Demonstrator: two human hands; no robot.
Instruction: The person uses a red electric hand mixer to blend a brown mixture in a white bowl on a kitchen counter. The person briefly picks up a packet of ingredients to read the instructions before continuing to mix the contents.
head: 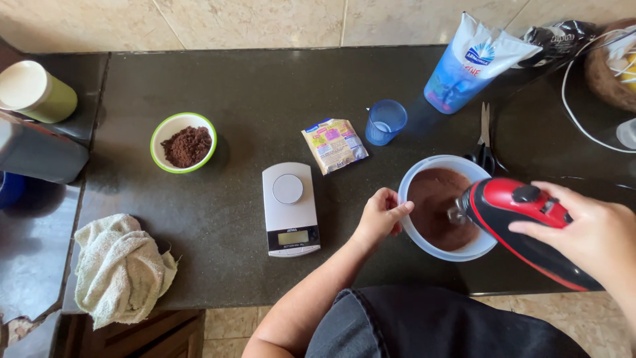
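Colours on the dark speckled surface [265, 86]

Mixer [523, 222] red with black trim; mixing bowl [424, 242] pale translucent blue, brown batter [434, 199] inside. Small bowl [184, 142] white with green rim, dark brown powder. Scale [290, 208] silver-grey. Cup [385, 121] clear blue. Sachet [334, 144] yellow, multicoloured print. Bag [474, 63] white and blue. Towel [119, 268] off-white. Wall tiles beige.

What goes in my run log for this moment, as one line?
left hand: holds rim of bowl | right hand: grips red hand mixer, beaters in brown batter | nearby: scale, blue cup
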